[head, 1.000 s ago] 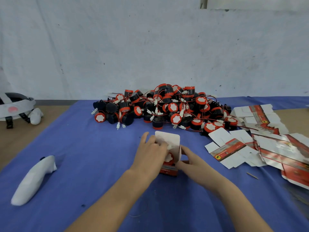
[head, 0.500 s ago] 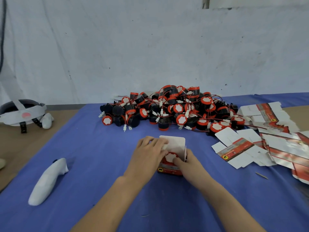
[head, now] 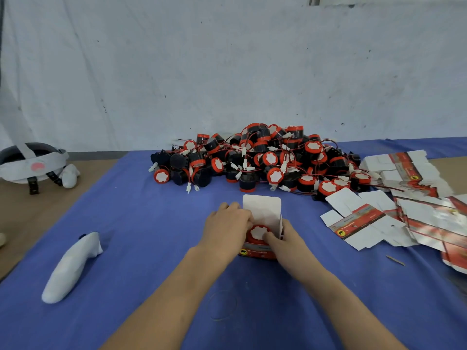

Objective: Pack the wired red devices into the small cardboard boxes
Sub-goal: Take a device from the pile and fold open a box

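A person's left hand [head: 227, 226] curls its fingers over the left side of a small cardboard box [head: 257, 254] and grips it. The right hand [head: 289, 242] holds the box's right wall, with one digit laid on the white face of the red device [head: 257, 232] seated inside. The box stands upright near the middle of the counter [head: 38, 218], its printed red front facing the near edge. Its white lid flap [head: 262, 210] is raised toward the far edge. Both forearms reach in from the near edge over the blue cloth [head: 151, 236]. Beyond the box, a pile of wired red devices [head: 265, 160] fills the far side. Flattened boxes [head: 379, 218] lie spread along the right edge. A white controller [head: 73, 266] lies toward the left edge, and a headset [head: 30, 160] sits at the far-left corner.
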Action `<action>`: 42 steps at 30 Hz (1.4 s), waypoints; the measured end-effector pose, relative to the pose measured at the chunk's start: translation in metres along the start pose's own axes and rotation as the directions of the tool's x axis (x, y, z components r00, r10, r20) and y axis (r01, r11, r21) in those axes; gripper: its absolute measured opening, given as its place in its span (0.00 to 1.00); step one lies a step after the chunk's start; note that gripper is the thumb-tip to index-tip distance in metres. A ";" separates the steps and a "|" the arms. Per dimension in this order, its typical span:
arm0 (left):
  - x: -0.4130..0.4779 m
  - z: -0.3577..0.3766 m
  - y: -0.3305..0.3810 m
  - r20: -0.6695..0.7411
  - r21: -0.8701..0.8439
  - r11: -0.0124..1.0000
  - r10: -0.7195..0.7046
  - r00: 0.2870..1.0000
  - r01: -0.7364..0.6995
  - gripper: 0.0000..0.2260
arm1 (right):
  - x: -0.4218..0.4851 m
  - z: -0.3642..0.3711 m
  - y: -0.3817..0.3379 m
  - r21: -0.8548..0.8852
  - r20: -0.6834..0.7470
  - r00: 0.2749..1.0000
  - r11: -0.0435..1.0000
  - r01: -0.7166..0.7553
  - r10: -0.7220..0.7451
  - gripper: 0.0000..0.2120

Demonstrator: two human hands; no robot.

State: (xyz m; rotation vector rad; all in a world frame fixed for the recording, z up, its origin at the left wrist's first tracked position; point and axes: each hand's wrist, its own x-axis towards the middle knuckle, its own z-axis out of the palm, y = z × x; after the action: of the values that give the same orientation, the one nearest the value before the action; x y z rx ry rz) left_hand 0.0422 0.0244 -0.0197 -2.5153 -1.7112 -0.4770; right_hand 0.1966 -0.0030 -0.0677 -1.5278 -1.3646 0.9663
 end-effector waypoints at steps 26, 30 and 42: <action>-0.007 -0.011 0.014 0.107 0.246 0.966 -0.104 0.989 0.075 0.12 | -0.008 0.000 -0.002 -0.002 -0.005 0.999 0.999 0.054 -0.054 0.09; -0.006 -0.012 0.010 0.215 0.207 0.977 -0.102 0.971 0.056 0.11 | -0.008 0.000 -0.001 0.013 -0.013 0.998 0.998 0.057 -0.057 0.08; -0.010 -0.027 0.013 0.311 0.229 0.972 -0.119 0.943 0.047 0.11 | -0.007 -0.001 -0.004 -0.016 -0.003 0.998 0.998 0.055 -0.055 0.06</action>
State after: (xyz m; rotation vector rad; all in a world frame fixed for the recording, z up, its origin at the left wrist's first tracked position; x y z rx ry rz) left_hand 0.0447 0.0050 0.0047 -2.4715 -1.8599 0.1297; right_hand 0.1954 -0.0095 -0.0635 -1.4952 -1.4082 0.9206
